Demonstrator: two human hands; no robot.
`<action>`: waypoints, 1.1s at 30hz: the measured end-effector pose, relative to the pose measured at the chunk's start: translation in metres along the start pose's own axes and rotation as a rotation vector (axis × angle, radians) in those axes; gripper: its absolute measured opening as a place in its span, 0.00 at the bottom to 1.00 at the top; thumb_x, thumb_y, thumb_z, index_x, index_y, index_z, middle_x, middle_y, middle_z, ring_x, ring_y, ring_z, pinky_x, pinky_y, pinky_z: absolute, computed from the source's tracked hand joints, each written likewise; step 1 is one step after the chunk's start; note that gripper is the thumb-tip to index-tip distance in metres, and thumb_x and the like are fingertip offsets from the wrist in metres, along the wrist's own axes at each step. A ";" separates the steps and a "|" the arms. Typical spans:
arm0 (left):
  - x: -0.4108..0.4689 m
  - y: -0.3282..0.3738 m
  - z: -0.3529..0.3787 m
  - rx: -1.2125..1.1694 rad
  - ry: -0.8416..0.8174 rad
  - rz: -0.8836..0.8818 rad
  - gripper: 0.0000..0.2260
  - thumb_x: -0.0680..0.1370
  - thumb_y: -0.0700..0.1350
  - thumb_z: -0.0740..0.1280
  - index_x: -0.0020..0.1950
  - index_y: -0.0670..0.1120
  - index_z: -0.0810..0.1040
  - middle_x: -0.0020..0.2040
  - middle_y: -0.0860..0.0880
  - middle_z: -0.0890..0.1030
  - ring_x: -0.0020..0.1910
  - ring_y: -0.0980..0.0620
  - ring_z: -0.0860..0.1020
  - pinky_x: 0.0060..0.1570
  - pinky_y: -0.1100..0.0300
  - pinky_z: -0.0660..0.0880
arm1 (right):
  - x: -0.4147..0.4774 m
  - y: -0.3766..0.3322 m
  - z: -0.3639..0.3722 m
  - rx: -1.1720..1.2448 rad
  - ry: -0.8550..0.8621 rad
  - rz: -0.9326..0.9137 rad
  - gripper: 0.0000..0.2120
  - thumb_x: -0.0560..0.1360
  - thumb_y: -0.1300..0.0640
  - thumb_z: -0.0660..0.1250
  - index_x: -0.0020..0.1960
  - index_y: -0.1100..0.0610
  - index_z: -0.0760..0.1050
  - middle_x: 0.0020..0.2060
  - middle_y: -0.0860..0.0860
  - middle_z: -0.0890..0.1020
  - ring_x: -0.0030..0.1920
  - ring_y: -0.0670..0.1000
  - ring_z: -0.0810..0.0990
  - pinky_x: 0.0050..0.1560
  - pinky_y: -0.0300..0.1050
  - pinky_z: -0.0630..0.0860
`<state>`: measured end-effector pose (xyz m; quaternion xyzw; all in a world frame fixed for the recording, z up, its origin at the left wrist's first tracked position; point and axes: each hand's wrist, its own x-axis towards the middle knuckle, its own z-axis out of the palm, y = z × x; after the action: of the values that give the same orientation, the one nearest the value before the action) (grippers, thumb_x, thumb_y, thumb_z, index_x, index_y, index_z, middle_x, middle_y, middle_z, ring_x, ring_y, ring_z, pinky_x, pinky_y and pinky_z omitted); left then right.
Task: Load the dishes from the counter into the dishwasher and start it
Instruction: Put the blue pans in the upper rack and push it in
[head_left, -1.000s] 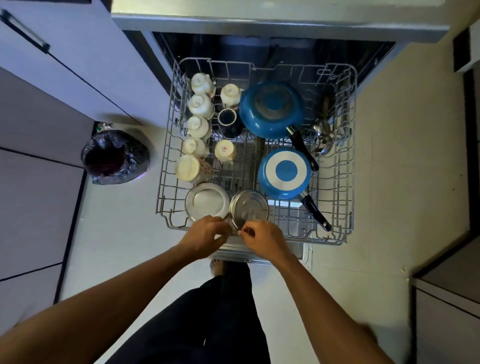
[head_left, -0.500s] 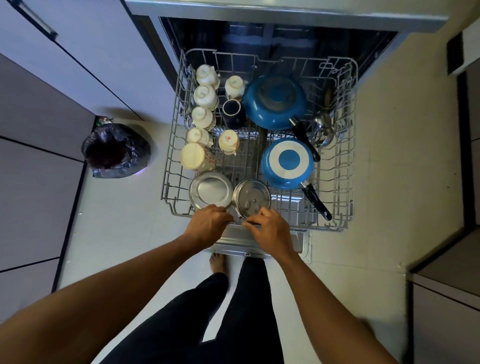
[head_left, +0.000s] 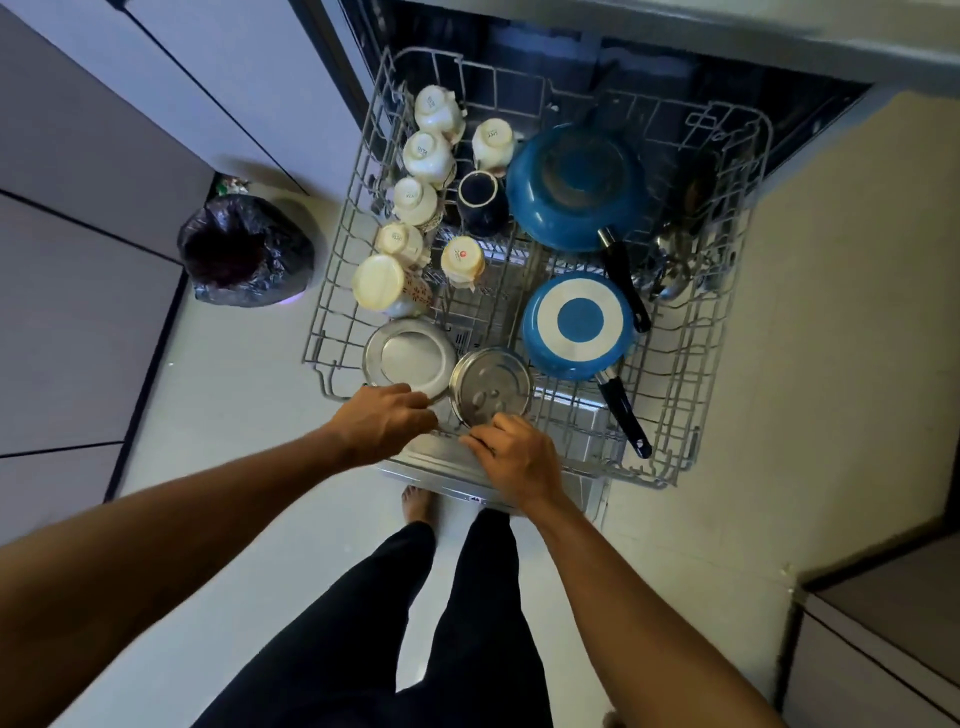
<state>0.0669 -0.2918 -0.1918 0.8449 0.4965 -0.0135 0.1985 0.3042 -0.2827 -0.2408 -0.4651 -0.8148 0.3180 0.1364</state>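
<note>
Head view: more of the door lip (head_left: 447, 462) is uncovered than a second ago, so the loaded rack (head_left: 667, 482) is judged to be sliding inward. Its near rim is gripped by the left hand (head_left: 384, 421), just near of the steel plate (head_left: 410, 358), and by the right hand (head_left: 514, 452), just near of the steel lid (head_left: 491, 387).

Grey coated-wire dishwasher rack (head_left: 748, 171): matt metal. Round steel plates (head_left: 410, 358), front edge: polished, reflective. Blue round pans (head_left: 571, 187), right side: glossy; handles black, smooth. Cream ceramic cups (head_left: 426, 156), left edge: glazed.
</note>
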 end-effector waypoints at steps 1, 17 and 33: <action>0.004 0.000 -0.004 0.000 0.008 -0.024 0.02 0.75 0.43 0.71 0.47 0.48 0.83 0.40 0.49 0.80 0.36 0.49 0.78 0.27 0.61 0.70 | 0.008 0.002 -0.003 0.013 -0.002 0.005 0.14 0.78 0.43 0.65 0.48 0.49 0.84 0.36 0.47 0.78 0.37 0.49 0.77 0.30 0.45 0.76; 0.072 -0.042 -0.035 0.063 0.043 -0.184 0.10 0.80 0.52 0.63 0.53 0.51 0.81 0.48 0.50 0.81 0.45 0.46 0.79 0.34 0.52 0.79 | 0.098 0.027 -0.029 -0.015 0.084 -0.006 0.09 0.75 0.46 0.71 0.47 0.51 0.85 0.37 0.48 0.82 0.38 0.52 0.81 0.31 0.45 0.77; 0.137 -0.073 -0.061 0.039 0.160 -0.166 0.04 0.75 0.45 0.72 0.48 0.48 0.84 0.46 0.49 0.83 0.46 0.46 0.81 0.34 0.53 0.80 | 0.172 0.065 -0.056 -0.052 0.146 -0.024 0.12 0.75 0.41 0.69 0.47 0.48 0.85 0.42 0.45 0.85 0.43 0.50 0.82 0.35 0.43 0.78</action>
<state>0.0639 -0.1252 -0.1892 0.8029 0.5788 0.0278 0.1401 0.2856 -0.0918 -0.2529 -0.4806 -0.8162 0.2605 0.1872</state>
